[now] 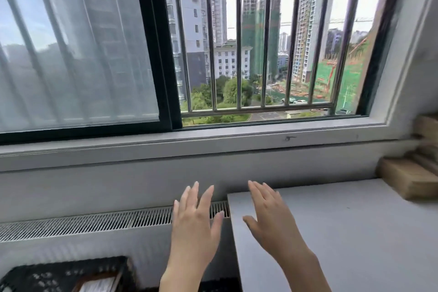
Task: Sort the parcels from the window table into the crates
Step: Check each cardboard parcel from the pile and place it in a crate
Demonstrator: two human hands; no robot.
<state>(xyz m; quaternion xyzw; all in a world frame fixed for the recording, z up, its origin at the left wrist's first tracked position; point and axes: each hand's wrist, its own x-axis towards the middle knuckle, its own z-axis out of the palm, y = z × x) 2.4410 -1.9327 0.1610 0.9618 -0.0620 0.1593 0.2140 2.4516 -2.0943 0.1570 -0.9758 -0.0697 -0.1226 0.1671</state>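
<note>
My left hand and my right hand are both raised in front of me with straight, spread fingers and hold nothing. The left hand hovers over the gap beside the grey window table; the right hand is above the table's left end. Brown cardboard parcels are stacked at the table's far right, blurred and partly cut off by the frame edge. A black perforated crate sits low at the bottom left, with a parcel bearing a white label inside it.
A white radiator with a slotted top grille runs along the wall under the window sill. Above it is a barred window with a dark frame, with a frosted sliding pane on the left.
</note>
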